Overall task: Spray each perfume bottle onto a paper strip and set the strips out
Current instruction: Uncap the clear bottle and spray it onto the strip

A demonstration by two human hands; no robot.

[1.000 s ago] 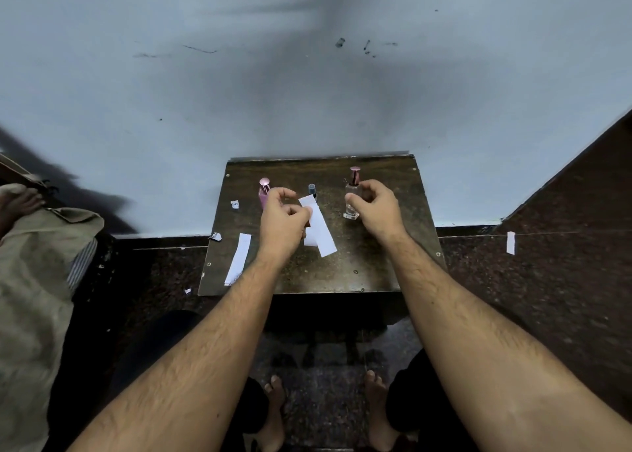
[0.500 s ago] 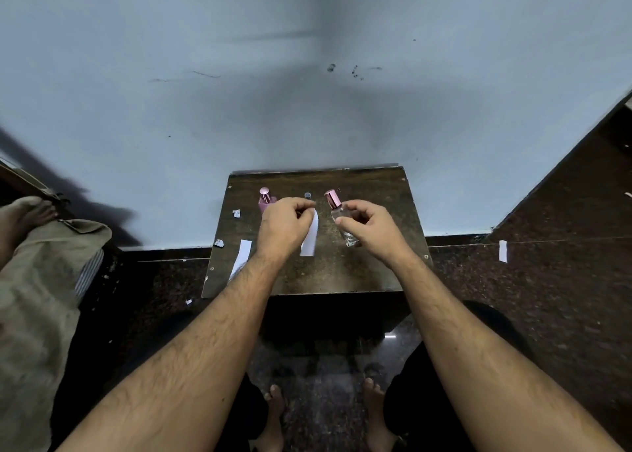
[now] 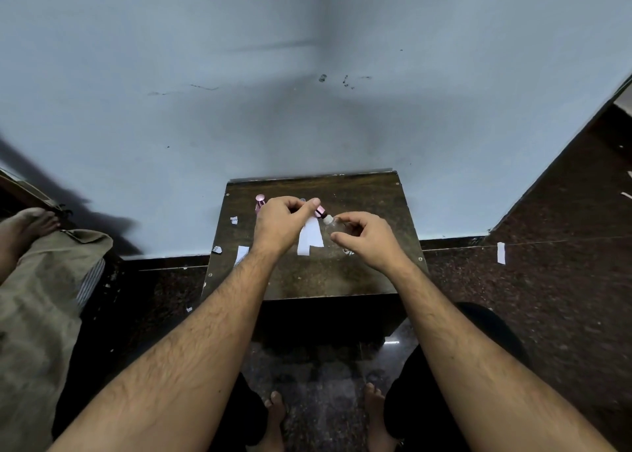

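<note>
My right hand (image 3: 367,241) grips a small clear perfume bottle (image 3: 337,228), tilted to the left over the brown table (image 3: 325,277). Its white nozzle (image 3: 328,219) is bare. My left hand (image 3: 284,222) pinches the bottle's pink cap (image 3: 320,211) at the fingertips, just off the nozzle. White paper strips (image 3: 309,237) show below my left fingers, between both hands; I cannot tell whether one is still held or they lie on the table. A pink bottle (image 3: 260,203) stands behind my left hand. A small dark bottle top (image 3: 302,199) peeks out beyond my fingers.
Another paper strip (image 3: 242,255) lies on the table's left part, with small scraps (image 3: 234,219) near it. A strip (image 3: 501,253) lies on the dark floor to the right. A blue wall backs the table. A person's foot (image 3: 30,224) and khaki cloth are at the left.
My right hand lifted the clear bottle off the table and tilted it left. My left hand moved to its top, and the pink cap has come off the nozzle.
</note>
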